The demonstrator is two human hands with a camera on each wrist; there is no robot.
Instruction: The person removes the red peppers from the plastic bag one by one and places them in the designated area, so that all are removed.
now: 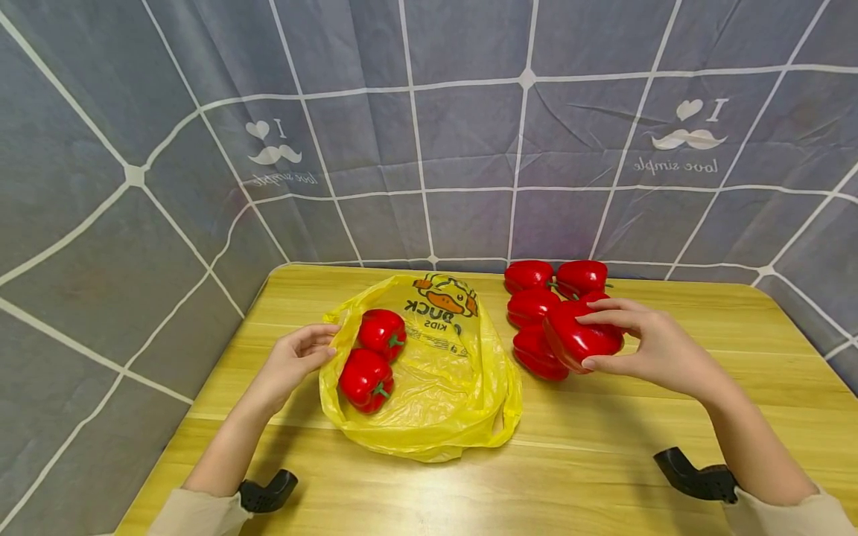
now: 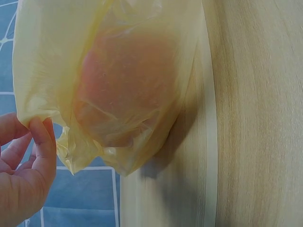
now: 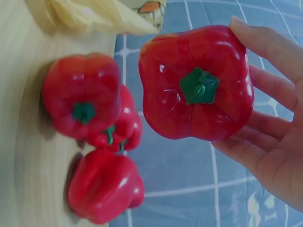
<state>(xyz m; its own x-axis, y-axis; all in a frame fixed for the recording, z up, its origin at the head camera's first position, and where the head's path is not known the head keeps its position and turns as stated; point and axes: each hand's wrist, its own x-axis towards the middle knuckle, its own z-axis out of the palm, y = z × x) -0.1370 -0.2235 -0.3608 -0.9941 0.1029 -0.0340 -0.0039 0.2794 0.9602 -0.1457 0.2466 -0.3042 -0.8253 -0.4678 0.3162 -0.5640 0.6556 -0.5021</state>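
Observation:
My left hand [image 1: 288, 368] pinches the left edge of a yellow plastic bag [image 1: 429, 439] printed with a duck. Inside the wide-mouthed bag, two red bell peppers [image 1: 365, 380] lie against its left side. The left wrist view shows one as a blurred red shape through the film. My right hand [image 1: 660, 346] grips another red bell pepper [image 1: 579, 335] between thumb and fingers, to the right of the bag. Its green stem [image 3: 199, 86] faces the right wrist camera. Beneath and behind it, several more red peppers [image 1: 529, 275] form a cluster, partly covered by the held one.
The wooden table [image 1: 670, 461] carries everything and ends at a grey curtain [image 1: 469, 149] with white lines behind and on both sides. Black curved mounts [image 1: 268, 491] sit on both wrists.

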